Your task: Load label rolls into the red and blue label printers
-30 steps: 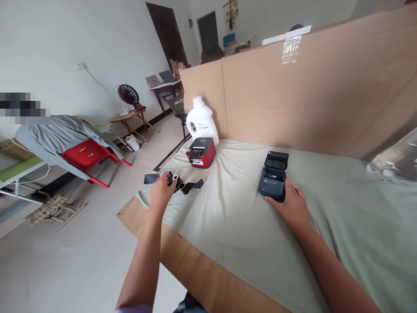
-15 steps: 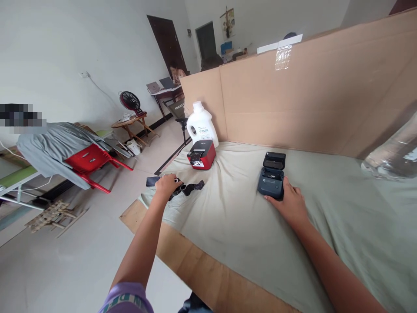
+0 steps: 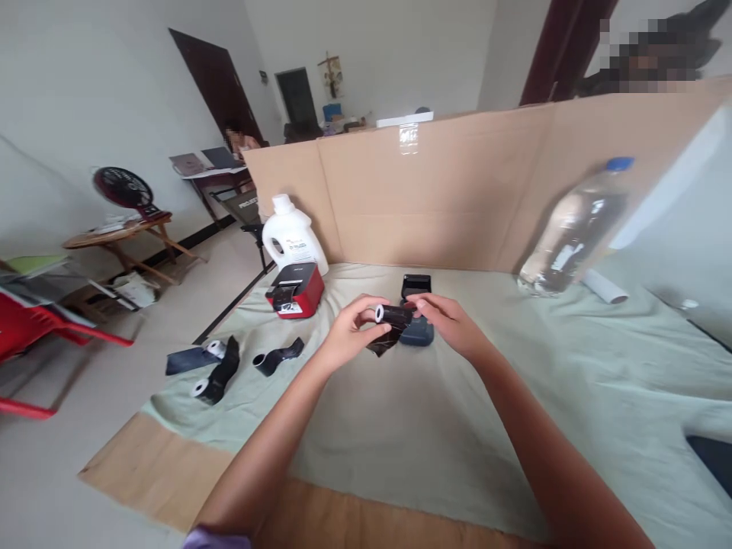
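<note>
Brown cardboard shows at the near edge of the table, with a pale green cloth spread over it. Above the middle of the cloth, the left hand and right hand meet on a black roll with a white core. The left thumb and fingers are closed round the core end. The right fingertips pinch the opposite end, so the roll lies level between them, off the cloth. A loose black strip droops beneath it.

Just behind the roll, at twelve o'clock, sits a dark blue printer with its lid raised, partly hidden by the fingers. At nine o'clock from the hands, spare black rolls lie scattered near the cloth's left edge. At eleven o'clock a red printer stands with a white jug touching its back. At two o'clock a clear bottle with a blue cap slants beside a white tube. A cardboard wall closes the far side. Beyond it, at ten o'clock, a fan stands on a wooden side table.
</note>
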Motion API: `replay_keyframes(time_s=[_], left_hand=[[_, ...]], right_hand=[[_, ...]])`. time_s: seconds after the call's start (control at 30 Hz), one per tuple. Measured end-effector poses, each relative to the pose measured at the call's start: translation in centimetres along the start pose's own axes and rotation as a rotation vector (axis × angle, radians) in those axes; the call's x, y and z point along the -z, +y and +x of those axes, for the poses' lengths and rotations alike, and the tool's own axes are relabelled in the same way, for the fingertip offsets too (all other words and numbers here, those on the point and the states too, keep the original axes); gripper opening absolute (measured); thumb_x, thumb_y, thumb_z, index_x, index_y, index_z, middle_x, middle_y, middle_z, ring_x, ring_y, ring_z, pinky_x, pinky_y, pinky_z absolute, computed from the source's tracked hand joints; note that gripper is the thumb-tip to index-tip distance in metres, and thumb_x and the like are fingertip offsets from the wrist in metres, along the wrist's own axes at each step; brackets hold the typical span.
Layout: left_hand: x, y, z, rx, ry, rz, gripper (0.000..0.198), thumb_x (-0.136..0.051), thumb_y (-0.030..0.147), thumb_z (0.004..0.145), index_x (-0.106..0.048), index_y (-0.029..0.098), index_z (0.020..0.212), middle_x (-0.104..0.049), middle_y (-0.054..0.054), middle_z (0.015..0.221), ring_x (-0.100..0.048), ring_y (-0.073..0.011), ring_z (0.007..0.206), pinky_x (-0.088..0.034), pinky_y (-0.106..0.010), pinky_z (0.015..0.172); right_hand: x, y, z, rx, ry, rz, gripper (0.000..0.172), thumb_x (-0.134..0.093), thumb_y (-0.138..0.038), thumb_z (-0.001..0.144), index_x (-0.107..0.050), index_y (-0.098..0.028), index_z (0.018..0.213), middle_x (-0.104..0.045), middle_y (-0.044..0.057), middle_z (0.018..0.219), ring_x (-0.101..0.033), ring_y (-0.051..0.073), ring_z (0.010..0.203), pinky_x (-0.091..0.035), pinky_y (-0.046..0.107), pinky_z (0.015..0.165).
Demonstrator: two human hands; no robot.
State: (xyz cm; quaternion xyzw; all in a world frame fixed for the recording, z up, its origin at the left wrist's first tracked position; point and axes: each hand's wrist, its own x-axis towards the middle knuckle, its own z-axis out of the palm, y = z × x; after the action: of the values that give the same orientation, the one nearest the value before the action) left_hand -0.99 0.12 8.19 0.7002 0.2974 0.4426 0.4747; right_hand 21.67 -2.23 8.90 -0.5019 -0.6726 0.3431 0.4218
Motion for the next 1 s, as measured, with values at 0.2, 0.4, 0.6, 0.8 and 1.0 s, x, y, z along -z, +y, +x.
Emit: replay_keyframes(time_s=[0.2,0.4,0.6,0.8,1.0], left_hand=[[-4.5,-4.3,3.6,0.097,0.067,-0.336,0.065,-0.085,0.040,0.068,-0.058,0.019,0.124,-0.069,-0.005,0.101,-0.068,-0.0165,0.084,-0.055,-0.029,0.078],[-7.4,-7.5,0.6,0.252,0.265,-0.252,0.083,-0.079,0.043,0.076,-0.041,0.015,0.143,-0.058,0.005,0.066,-0.057,-0.0109,0.061,-0.049,-0.022,0.061],[-9.2,-8.6,-1.6,0.374,0.299,-0.228,0.084,-0.075,0.047,0.079,-0.035,0.019,0.148,-0.051,0.008,0.065,-0.051,-0.0098,0.055,-0.043,-0.018,0.046],[-8.3,-9.5,-0.6,0.394,0.296,-0.190,0.085,-0.075,0.051,0.077,-0.037,0.020,0.146,-0.052,0.009,0.064,-0.045,-0.0073,0.048,-0.039,-0.018,0.041],[-8.0,-10.1,0.3,0.442,0.269,-0.173,0.084,-0.078,0.048,0.074,-0.040,0.016,0.142,-0.044,0.013,0.054,-0.036,-0.0051,0.037,-0.029,-0.017,0.036]], right_hand=[[3.1,0.1,2.5,0.004,-0.269,0.070,0.027,-0.060,-0.037,0.088,-0.073,-0.019,0.103,-0.073,0.004,0.095,-0.066,0.021,0.088,-0.050,0.032,0.079],[2.5,4.2,4.6,-0.002,-0.071,-0.085,0.019,-0.059,-0.025,0.086,-0.072,-0.018,0.098,-0.073,0.005,0.100,-0.066,0.020,0.090,-0.050,0.032,0.082],[0.6,7.3,5.4,-0.047,0.075,-0.450,0.021,-0.059,-0.016,0.088,-0.070,-0.015,0.106,-0.067,0.011,0.109,-0.063,0.020,0.091,-0.048,0.033,0.088],[-1.7,9.1,5.7,-0.072,0.086,-0.642,0.025,-0.054,-0.014,0.092,-0.068,-0.014,0.113,-0.064,0.013,0.114,-0.058,0.025,0.110,-0.045,0.036,0.098],[-2.4,10.5,5.8,-0.162,0.208,-0.641,0.027,-0.054,-0.016,0.090,-0.070,-0.015,0.112,-0.058,0.014,0.117,-0.055,0.027,0.112,-0.045,0.039,0.099]])
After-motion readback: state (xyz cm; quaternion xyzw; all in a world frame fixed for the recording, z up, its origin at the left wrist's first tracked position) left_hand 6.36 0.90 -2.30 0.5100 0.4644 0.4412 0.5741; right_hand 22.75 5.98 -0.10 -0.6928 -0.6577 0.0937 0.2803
